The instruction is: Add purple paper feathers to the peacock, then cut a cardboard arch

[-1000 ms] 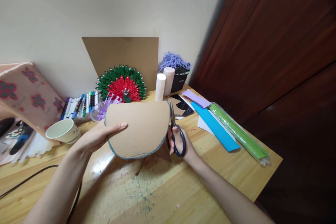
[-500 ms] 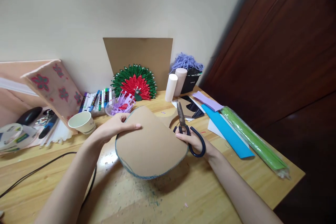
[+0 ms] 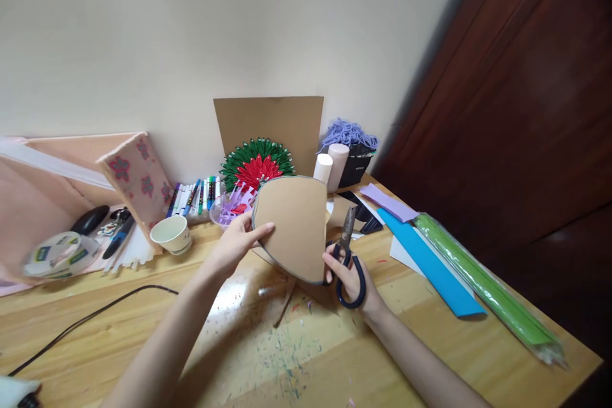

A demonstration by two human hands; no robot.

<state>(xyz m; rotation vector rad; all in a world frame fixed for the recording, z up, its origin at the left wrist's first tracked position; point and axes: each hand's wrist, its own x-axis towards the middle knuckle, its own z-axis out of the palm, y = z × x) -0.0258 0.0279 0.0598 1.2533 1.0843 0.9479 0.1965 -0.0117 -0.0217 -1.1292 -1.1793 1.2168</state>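
Note:
My left hand (image 3: 238,242) grips the left edge of a rounded brown cardboard piece (image 3: 294,226) with a blue outline, holding it up above the wooden table (image 3: 143,331). My right hand (image 3: 348,271) holds dark-handled scissors (image 3: 348,254) by their loops, just right of the cardboard's lower edge, blades pointing up and nearly closed. A cardboard offcut (image 3: 343,209) lies behind the scissors.
Against the wall stand a cardboard sheet (image 3: 272,121), a green-and-red paper fan (image 3: 255,162), markers (image 3: 196,194), two white tubes (image 3: 332,166) and a black pot of purple yarn (image 3: 351,140). Blue paper (image 3: 430,264) and a green roll (image 3: 482,287) lie right. Paper cup (image 3: 172,234), tape roll (image 3: 60,255) and black cable (image 3: 90,315) sit left.
The left hand has turned and tilted the cardboard piece upright. The right hand with the scissors has dropped lower beside it. The camera has swung, shifting everything rightward.

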